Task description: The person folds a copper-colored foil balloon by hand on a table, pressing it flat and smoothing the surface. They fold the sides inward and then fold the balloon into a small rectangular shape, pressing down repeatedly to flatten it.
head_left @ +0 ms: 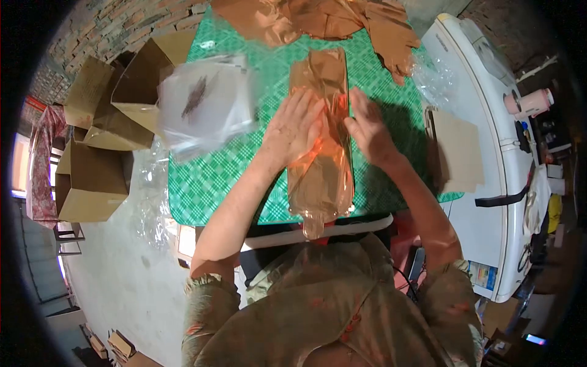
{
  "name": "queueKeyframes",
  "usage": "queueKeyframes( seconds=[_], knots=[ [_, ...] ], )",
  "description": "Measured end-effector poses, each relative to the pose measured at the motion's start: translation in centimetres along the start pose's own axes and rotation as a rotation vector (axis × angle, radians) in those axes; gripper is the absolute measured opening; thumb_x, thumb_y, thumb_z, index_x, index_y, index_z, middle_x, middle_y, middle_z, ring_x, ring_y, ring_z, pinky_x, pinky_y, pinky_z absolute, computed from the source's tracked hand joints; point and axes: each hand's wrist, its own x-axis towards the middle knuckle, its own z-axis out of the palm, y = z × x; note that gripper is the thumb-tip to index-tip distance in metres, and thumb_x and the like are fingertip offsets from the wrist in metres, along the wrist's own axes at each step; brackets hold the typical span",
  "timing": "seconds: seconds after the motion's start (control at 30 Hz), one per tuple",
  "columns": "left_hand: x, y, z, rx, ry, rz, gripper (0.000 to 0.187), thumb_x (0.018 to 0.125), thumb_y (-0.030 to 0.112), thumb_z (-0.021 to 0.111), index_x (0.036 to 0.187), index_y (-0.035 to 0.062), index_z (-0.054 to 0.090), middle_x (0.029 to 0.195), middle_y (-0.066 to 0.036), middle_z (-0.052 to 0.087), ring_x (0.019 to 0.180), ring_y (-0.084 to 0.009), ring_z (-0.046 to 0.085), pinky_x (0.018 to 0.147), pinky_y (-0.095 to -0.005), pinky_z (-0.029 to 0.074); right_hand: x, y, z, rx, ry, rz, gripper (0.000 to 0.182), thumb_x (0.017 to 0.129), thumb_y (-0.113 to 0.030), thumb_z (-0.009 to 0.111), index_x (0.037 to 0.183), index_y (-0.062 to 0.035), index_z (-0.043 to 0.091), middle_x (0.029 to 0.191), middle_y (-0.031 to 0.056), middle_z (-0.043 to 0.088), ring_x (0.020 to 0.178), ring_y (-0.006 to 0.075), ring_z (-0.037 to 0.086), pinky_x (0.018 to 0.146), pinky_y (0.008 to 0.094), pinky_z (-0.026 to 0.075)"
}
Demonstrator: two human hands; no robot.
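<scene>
A copper-coloured foil balloon (321, 177), folded into a long strip, lies lengthwise on the green checked tablecloth (269, 70). Its rounded tab hangs over the table's near edge. My left hand (296, 125) rests flat on the middle of the foil, fingers stretched out and pointing away from me. Along the strip's right edge, my right hand (369, 128) stands on its side with fingers extended, holding nothing. More loose copper foil balloons (324, 18) are heaped at the table's far end.
Left on the table is a stack of clear plastic bags (226, 104) with a dark mark. Open cardboard boxes (98, 180) stand beyond it. Cardboard sheets (458, 150) lean at the right, beside a white refrigerator (477, 79). Clear plastic wrap (153, 196) hangs at the left edge.
</scene>
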Motion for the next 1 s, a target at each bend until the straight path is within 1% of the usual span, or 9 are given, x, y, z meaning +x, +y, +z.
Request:
queueKeyframes(
  seconds=[0.07,0.2,0.3,0.4,0.47,0.6,0.77,0.87,1.0],
  knots=[
    [0.0,0.2,-0.2,0.007,-0.019,-0.003,0.055,0.105,0.031,0.053,0.155,0.008,0.054,0.164,-0.02,0.047,0.155,-0.0372,0.038,0.131,-0.0505,0.027,-0.4,0.3,-0.7,-0.06,-0.051,0.031,0.067,0.106,-0.023,0.063,0.158,0.0091,0.036,0.165,0.0285,0.039,0.155,0.0428,0.038,0.126,0.0523,0.031],
    [0.2,0.4,-0.5,0.005,-0.061,-0.021,0.057,0.107,0.029,0.051,0.161,0.0122,0.048,0.166,-0.019,0.044,0.155,-0.0367,0.038,0.132,-0.0504,0.026,-2.2,0.0,-1.2,-0.291,-0.141,0.12,0.066,0.106,-0.024,0.062,0.161,0.0027,0.036,0.165,0.024,0.042,0.155,0.0417,0.038,0.128,0.056,0.028],
    [0.2,0.4,-0.6,0.007,-0.066,-0.03,0.057,0.107,0.029,0.051,0.161,0.0124,0.047,0.167,-0.019,0.043,0.156,-0.0365,0.037,0.132,-0.0505,0.026,-2.5,-1.2,-2.2,-0.245,-0.221,0.176,0.066,0.105,-0.027,0.061,0.162,0.0,0.038,0.166,0.0204,0.043,0.156,0.0386,0.037,0.129,0.058,0.025],
    [0.3,0.4,-0.6,0.008,-0.076,-0.03,0.059,0.106,0.029,0.051,0.162,0.0124,0.047,0.167,-0.019,0.043,0.157,-0.0363,0.036,0.132,-0.0504,0.025,-2.0,-2.8,-2.4,-0.205,-0.252,0.143,0.066,0.104,-0.029,0.062,0.16,0.0001,0.042,0.167,0.0186,0.042,0.157,0.0358,0.037,0.129,0.058,0.024],
    [0.4,0.5,-0.7,-0.005,-0.081,-0.034,0.06,0.104,0.027,0.052,0.162,0.0115,0.047,0.168,-0.019,0.042,0.157,-0.0361,0.035,0.133,-0.0501,0.025,-1.9,-3.2,-2.0,-0.192,-0.22,0.099,0.067,0.103,-0.031,0.064,0.159,-0.0007,0.045,0.167,0.0178,0.043,0.157,0.035,0.037,0.129,0.058,0.025],
    [0.5,0.1,-0.6,0.042,-0.106,-0.03,0.061,0.099,0.022,0.054,0.158,0.0052,0.051,0.167,-0.02,0.042,0.158,-0.0363,0.034,0.134,-0.0491,0.024,-2.0,-3.5,-1.2,-0.206,-0.173,0.018,0.067,0.101,-0.032,0.066,0.158,-0.0023,0.048,0.167,0.0158,0.044,0.156,0.0341,0.038,0.128,0.0581,0.025],
    [0.6,0.6,-1.1,0.116,-0.21,-0.068,0.055,0.097,0.021,0.055,0.147,-0.0026,0.06,0.162,-0.022,0.048,0.157,-0.0366,0.035,0.134,-0.0487,0.024,-2.0,-4.1,-1.6,-0.216,-0.223,-0.013,0.068,0.101,-0.033,0.066,0.159,-0.0034,0.048,0.167,0.0138,0.044,0.158,0.0324,0.035,0.129,0.0602,0.022],
    [0.5,0.2,-0.4,0.006,-0.11,-0.039,0.051,0.099,0.021,0.054,0.14,-0.0067,0.062,0.158,-0.023,0.051,0.155,-0.0374,0.038,0.133,-0.0491,0.025,-2.1,-3.8,-1.5,-0.227,-0.223,-0.054,0.067,0.1,-0.034,0.067,0.158,-0.0035,0.049,0.168,0.0132,0.044,0.158,0.0317,0.035,0.128,0.0617,0.022],
    [0.5,0.3,-0.6,0.008,-0.084,-0.017,0.046,0.102,0.021,0.051,0.133,-0.0111,0.065,0.152,-0.024,0.056,0.151,-0.0393,0.042,0.132,-0.0498,0.026,-1.9,-3.9,-1.6,-0.237,-0.221,-0.071,0.066,0.099,-0.034,0.067,0.155,-0.0029,0.053,0.167,0.0132,0.045,0.158,0.0318,0.035,0.127,0.0631,0.022]
  ],
)
